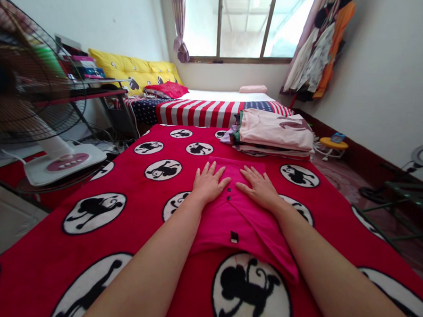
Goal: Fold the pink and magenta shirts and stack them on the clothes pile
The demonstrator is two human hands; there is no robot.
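Note:
A bright pink garment [232,219] with small dark buttons and a black label lies on the red blanket [138,257], which is patterned with black monkeys in white circles. My left hand [209,183] rests flat on the garment's upper left part, fingers spread. On its upper right part lies my right hand [257,187], also flat with the fingers apart. The buttons show between the two hands. The garment's lower right corner sticks out toward my right forearm. Neither hand grips the cloth.
Just beyond my right hand sits a stack of folded clothes [274,131]. A fan [66,161] stands at the left edge. Farther back is a bed with a striped cover [202,112]. A yellow stool [333,143] and a green metal rack [408,200] are at the right.

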